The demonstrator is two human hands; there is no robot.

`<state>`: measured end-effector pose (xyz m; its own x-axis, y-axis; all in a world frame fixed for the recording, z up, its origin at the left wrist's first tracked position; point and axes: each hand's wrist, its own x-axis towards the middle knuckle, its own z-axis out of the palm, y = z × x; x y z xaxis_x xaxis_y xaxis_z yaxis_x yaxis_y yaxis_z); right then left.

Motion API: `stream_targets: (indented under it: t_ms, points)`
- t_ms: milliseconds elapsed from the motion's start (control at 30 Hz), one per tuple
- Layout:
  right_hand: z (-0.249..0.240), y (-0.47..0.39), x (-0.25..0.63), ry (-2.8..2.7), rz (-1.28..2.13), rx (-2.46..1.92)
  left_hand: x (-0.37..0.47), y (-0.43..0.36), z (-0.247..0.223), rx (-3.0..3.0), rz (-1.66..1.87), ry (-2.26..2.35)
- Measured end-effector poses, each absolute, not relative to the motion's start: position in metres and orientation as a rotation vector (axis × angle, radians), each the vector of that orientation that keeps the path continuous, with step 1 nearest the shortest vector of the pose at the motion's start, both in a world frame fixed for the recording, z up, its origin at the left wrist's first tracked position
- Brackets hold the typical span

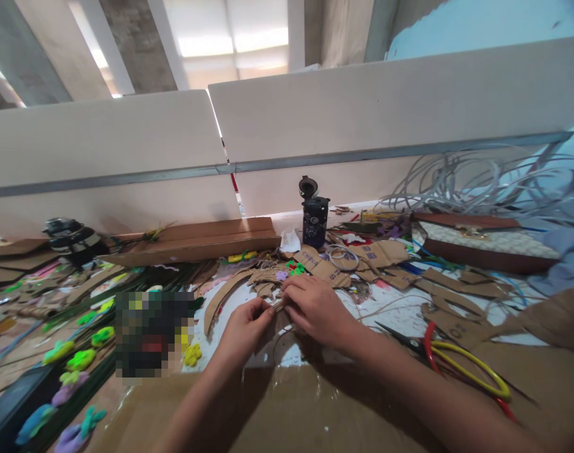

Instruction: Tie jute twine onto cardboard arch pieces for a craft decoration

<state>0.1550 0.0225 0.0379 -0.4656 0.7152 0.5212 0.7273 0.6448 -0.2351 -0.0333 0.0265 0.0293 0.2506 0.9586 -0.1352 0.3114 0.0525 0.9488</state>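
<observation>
Near the middle of the table, my left hand pinches the near edge of a wrapped cardboard piece. My right hand is closed over the same piece from the right, its fingers bent and close to my left thumb. Beyond my fingers is a curved cardboard ring with a small purple flower and a red and green flower on it. A plain curved cardboard strip lies to the left. Thin cord trails to the right of my hands.
Scissors with red and yellow handles lie at the right. A black bottle with its lid up stands behind. Cardboard scraps, a handbag, coiled wire and colourful fuzzy flowers surround the work area.
</observation>
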Motion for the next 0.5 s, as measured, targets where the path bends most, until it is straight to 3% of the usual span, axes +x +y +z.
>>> stream_targets:
  t_ms: [267, 500]
  points:
    - [0.0438, 0.0267, 0.1637, -2.104, 0.452, -1.177, -0.0325, 0.0223, 0.0339, 1.434, 0.734, 1.164]
    - [0.0412, 0.027, 0.1642, -2.173, 0.551, -1.17, -0.032, 0.0203, 0.0377, 1.434, 0.735, 1.154]
